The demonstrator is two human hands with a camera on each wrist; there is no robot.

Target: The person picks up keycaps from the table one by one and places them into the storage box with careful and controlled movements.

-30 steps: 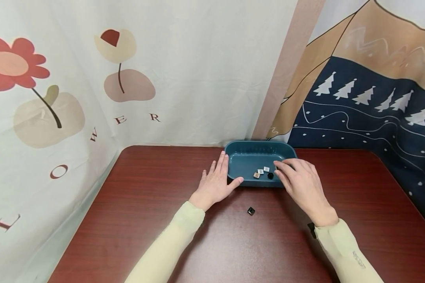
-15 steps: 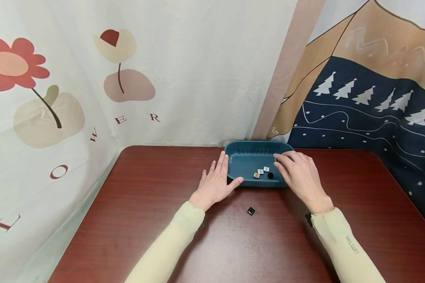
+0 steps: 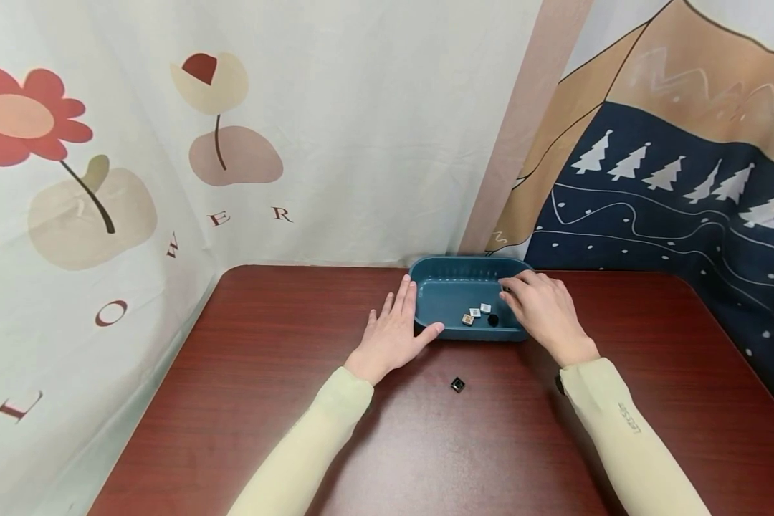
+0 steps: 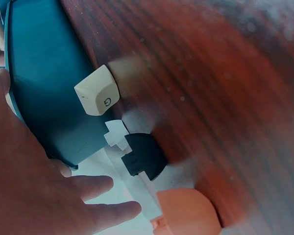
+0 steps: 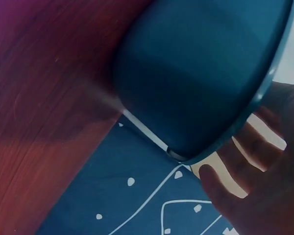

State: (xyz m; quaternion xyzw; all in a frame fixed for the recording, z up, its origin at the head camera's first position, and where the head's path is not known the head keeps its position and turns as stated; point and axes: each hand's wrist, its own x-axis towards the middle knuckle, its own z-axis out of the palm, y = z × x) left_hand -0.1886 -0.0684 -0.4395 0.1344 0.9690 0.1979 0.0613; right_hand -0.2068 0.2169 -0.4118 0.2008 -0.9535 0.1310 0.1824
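Note:
A teal tray (image 3: 426, 332) stands at the table's back edge. Inside it lie two white keycaps (image 3: 486, 309), a tan keycap (image 3: 467, 319) and a black keycap (image 3: 493, 320). My left hand (image 3: 390, 333) rests spread, its straight fingers along the tray's left end and its thumb by the front rim. Over the tray's right end my right hand (image 3: 547, 313) pinches a small dark keycap (image 3: 506, 289), mostly covered by the fingers. In the left wrist view a cream keycap (image 4: 98, 93) marked G, a black one (image 4: 144, 155) and an orange one (image 4: 188, 213) appear beside the tray.
Another black keycap (image 3: 457, 385) lies on the brown table (image 3: 284, 344) in front of the tray. A pale curtain (image 3: 348, 143) with printed flowers hangs close behind, and a dark blue cloth (image 3: 651, 222) with trees covers the right side.
My right hand has moved slightly back and away across the tray's right end, its fingers staying together. The left hand, the tray and the keycaps in it have kept their places.

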